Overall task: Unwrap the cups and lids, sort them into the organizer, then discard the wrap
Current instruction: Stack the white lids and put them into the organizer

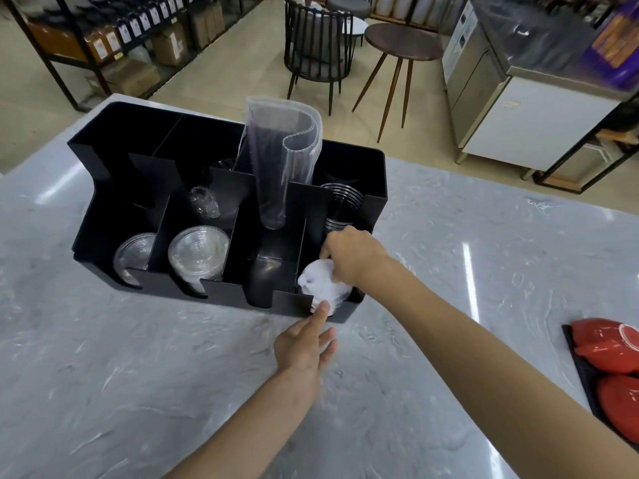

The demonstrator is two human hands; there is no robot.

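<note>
right hand's fingers (pixel 328 252) hidden behind blurred white lids (pixel 323 286); red bowls (pixel 619 375) edge-cropped

Two bare forearms enter from the bottom edge of the frame, one at lower centre, one from the lower right corner. No sleeve covers either as far as the frame shows. The left hand (pixel 304 347) and right hand (pixel 352 257) wear no gloves, and no rings, watch or bands show.
</note>
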